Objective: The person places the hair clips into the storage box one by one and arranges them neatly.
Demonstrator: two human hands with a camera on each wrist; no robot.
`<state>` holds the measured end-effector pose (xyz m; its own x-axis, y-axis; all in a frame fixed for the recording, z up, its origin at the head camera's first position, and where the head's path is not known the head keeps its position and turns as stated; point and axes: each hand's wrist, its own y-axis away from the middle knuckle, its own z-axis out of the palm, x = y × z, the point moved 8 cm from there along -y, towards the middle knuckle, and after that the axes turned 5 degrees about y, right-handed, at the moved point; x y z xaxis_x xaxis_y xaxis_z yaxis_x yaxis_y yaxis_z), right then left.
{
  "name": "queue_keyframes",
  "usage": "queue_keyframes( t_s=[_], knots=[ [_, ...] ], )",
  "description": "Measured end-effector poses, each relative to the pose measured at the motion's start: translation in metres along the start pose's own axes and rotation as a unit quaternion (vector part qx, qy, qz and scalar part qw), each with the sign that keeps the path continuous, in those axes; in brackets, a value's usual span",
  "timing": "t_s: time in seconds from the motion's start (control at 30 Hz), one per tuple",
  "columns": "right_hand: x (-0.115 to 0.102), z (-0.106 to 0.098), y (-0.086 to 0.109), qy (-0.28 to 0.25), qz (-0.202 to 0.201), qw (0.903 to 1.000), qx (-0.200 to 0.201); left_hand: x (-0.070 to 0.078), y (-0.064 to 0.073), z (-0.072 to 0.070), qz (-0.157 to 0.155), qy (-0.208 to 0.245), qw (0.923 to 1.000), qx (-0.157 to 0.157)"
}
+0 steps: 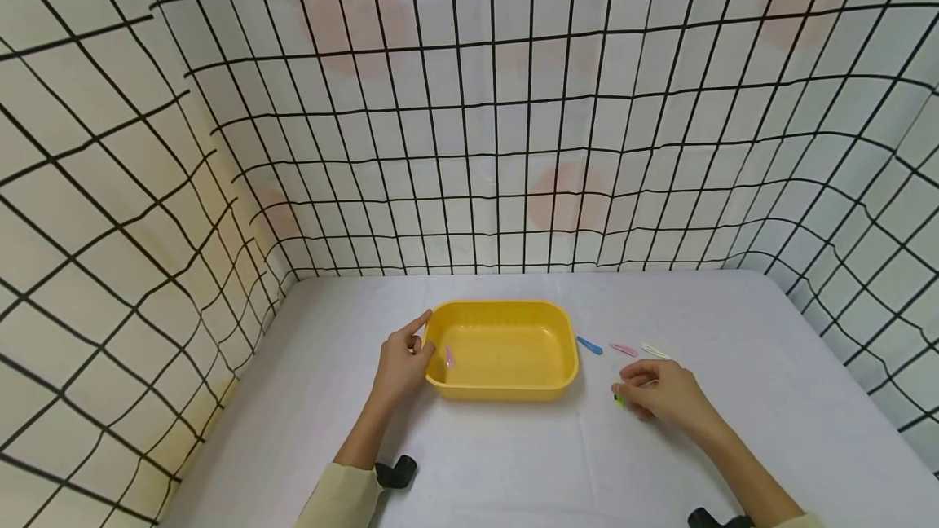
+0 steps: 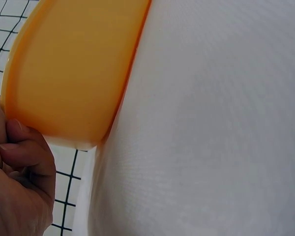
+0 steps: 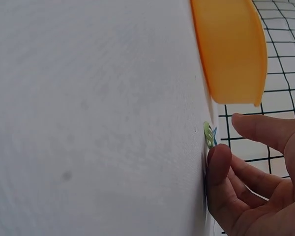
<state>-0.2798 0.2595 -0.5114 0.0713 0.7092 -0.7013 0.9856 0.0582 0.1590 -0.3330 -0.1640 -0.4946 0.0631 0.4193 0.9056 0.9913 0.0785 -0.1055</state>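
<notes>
My left hand (image 1: 402, 363) grips the left rim of a yellow plastic tray (image 1: 502, 391), its thumb over the edge. In the left wrist view the curled fingers (image 2: 32, 155) press against the tray's end. A small pink hair clip (image 1: 450, 357) lies inside the tray, near its left wall. To the right of the tray, my right hand (image 1: 667, 398) is low over the cloth, at a green hair clip (image 3: 209, 135). One fingertip meets or nearly meets this clip; thumb and fingers stand apart in the right wrist view. The clip is partly hidden in the head view.
Beyond my right hand lie a blue hair clip (image 1: 589, 345), a pink hair clip (image 1: 623, 349) and a pale yellow hair clip (image 1: 655, 351). A white cloth (image 1: 506, 463) covers the table. Black grid mesh (image 1: 499, 157) stands at the back and sides.
</notes>
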Motion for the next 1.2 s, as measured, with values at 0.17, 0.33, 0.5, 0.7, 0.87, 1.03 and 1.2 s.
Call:
queue_keyframes(
  t_s=[0.17,0.33,0.5,0.7,0.87,1.03,1.2],
  knots=[
    [0.0012,0.003,-0.0003,0.016,-0.003,0.9998,0.012,0.0001,0.0014,0.0002,0.006,0.0,1.0,0.002],
    [0.0007,0.0062,-0.0014,0.033,0.003,0.9993,0.018,-0.0025,0.0041,-0.0009,-0.007,-0.002,0.9999,0.007],
    [0.0003,0.0076,-0.0001,0.044,0.013,0.9986,0.026,-0.0011,0.004,-0.0003,-0.01,0.002,0.9999,0.003],
    [-0.0005,0.0068,0.0004,0.052,0.015,0.998,0.032,0.0008,0.001,0.0005,0.002,0.003,1.0,0.0],
    [0.0017,0.0064,-0.0007,0.058,0.02,0.9976,0.034,0.0005,0.0001,0.001,0.002,0.004,1.0,-0.002],
    [0.004,0.0066,-0.002,0.06,0.022,0.9975,0.031,-0.0004,0.0008,0.0011,-0.004,0.002,1.0,-0.002],
    [0.0022,0.0051,-0.0017,0.054,0.012,0.9982,0.024,-0.0004,0.0021,0.0011,-0.011,-0.001,0.9999,-0.001]
  ],
)
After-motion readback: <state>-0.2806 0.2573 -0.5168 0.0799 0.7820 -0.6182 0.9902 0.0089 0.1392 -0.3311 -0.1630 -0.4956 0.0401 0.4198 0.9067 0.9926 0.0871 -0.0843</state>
